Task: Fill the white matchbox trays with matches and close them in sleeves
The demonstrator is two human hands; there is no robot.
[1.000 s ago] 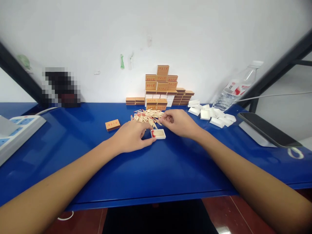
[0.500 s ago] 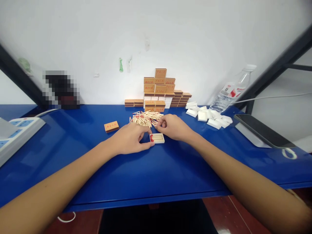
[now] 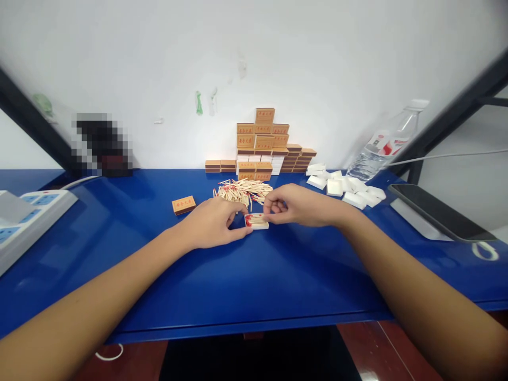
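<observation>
A small white tray (image 3: 260, 226) with red-tipped matches in it lies on the blue table. My left hand (image 3: 214, 223) grips the tray's left end between thumb and a finger. Over the tray's right end, my right hand (image 3: 289, 205) is closed in a pinch, its fingertips at the matches; whether a match is between them is too small to tell. Just behind the hands lies a loose heap of matches (image 3: 244, 189). An orange matchbox (image 3: 183, 205) rests to the left of my left hand.
Matchboxes (image 3: 263, 142) are stacked against the wall. White trays (image 3: 334, 187) lie in a pile at right, beside a leaning water bottle (image 3: 381, 145) and a phone (image 3: 440, 211) on a white block. A power strip (image 3: 35, 222) is on the blue table (image 3: 254, 286) at far left.
My right hand has moved from the match heap to the tray's right end, slightly right and nearer. My left hand stays at the tray. The view has shifted slightly.
</observation>
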